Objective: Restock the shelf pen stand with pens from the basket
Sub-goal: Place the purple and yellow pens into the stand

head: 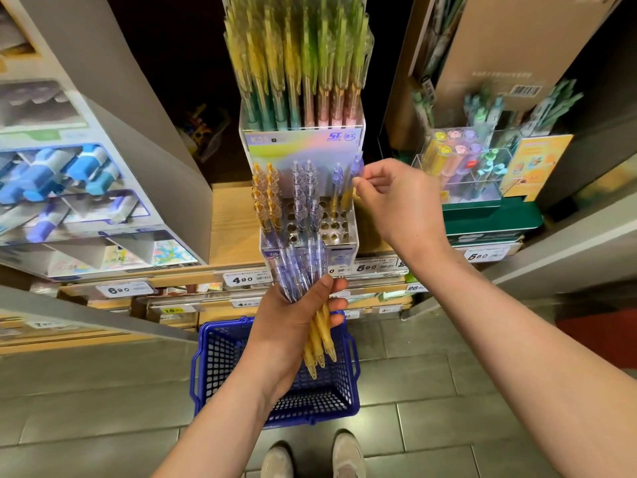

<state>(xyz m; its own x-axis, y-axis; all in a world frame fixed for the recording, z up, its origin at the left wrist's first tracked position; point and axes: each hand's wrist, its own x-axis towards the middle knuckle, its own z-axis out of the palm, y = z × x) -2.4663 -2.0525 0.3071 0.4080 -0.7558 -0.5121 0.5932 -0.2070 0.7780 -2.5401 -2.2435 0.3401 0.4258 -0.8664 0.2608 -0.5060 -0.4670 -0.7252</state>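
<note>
Stationery aisle: wooden shelf [234, 222] over grey floor tiles [103, 391].

Right hand [396, 201] is at centre frame, thumb and forefinger pinching the purple top of one pen [355, 170], other fingers curled. That pen stands near upright, its lower end at the back-right holes of the pen stand [339, 251]. Can't tell if it's seated.

Left hand [293, 322], at 7 o'clock from the right one, is wrapped around a bundle of pens [303, 274]. Their clear purple tops aim to 12 o'clock and overlap the stand's front wall; amber barrels and tips aim to 6. Basket [220, 357], blue plastic mesh, sits on the floor under the left hand, at 6 o'clock from the stand.

Stand is clear acrylic with a holed grid:
- amber-topped pens [263, 194] on the 9 o'clock side
- clear grey-topped pens [303, 191] in the middle
- one purple-topped pen [337, 177] on the 3 o'clock side, just beside the pinched one
- open holes [334, 229] front right

Header card [303, 146] reads "K35". Yellow-green capped pens [300, 63] pack the tier at 12 o'clock.

Shelf-edge price tags read "4 90" [243, 279], "6 90" [119, 290], "6 90" [367, 268] and "5 80" [477, 256]. Clear box [479, 193] at 3 o'clock holds pastel pens and sits on a green tray [489, 219]. Blue-and-white items [51, 174] fill a display at 9 o'clock. Two shoes [348, 453] at 6 o'clock.
</note>
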